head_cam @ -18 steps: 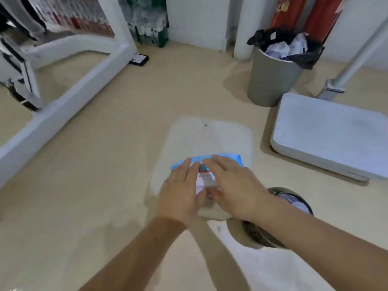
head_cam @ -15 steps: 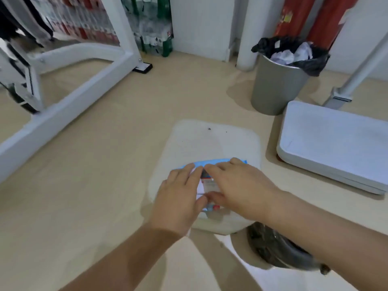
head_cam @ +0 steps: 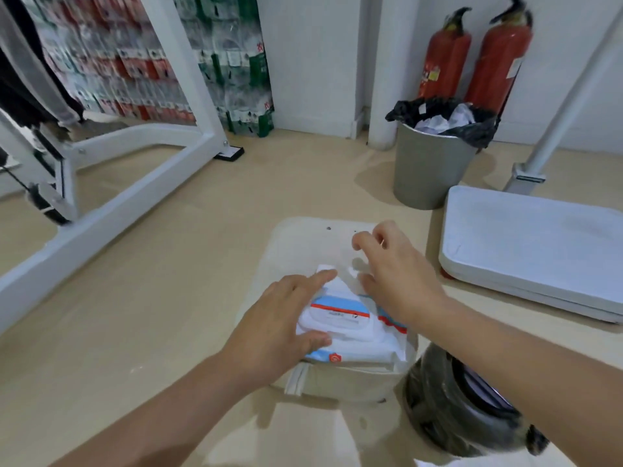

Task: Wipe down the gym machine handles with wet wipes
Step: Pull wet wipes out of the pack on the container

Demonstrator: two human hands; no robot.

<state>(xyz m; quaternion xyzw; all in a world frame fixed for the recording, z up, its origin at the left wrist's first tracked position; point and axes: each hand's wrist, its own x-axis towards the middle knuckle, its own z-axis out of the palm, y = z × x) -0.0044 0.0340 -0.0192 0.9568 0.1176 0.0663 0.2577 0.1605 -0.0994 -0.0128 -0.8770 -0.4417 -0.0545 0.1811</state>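
While the wiping itself has not begun, the head view shows the step in hand: getting a wipe out of the pack.

The pack of wet wipes [head_cam: 344, 326] lies in the lower middle of the frame, on a beige pad [head_cam: 303, 244] that sits low over the floor. The pack is white and blue with a white flap lid on top.

The left hand [head_cam: 283, 325] lies flat on the left side of the pack. Its fingers are straight and its thumb sits along the near edge, so it looks like it is pressing the pack down.

A white wipe [head_cam: 337, 281] sticks up from the far end of the pack. The right hand [head_cam: 397, 274] is just to the right of it, with its fingers curled and lifted. The tip of the wipe is right by the thumb, but I cannot tell if the hand has hold of it.

The white frame of the gym machine [head_cam: 135, 190] runs across the upper left of the frame, well apart from the hands. Its handles are not clear to see from here.

A grey bin [head_cam: 428, 170] stands in the upper right, with two red fire extinguishers [head_cam: 445, 52] behind it. A flat white cushion [head_cam: 532, 244] lies at the right.

Next, I think the right hand needs a firm pinch on the wipe and a slow pull up, while the left hand keeps the pack down. A quick tug could drag out more wipes than needed. Then the wipe has to go over to the machine.
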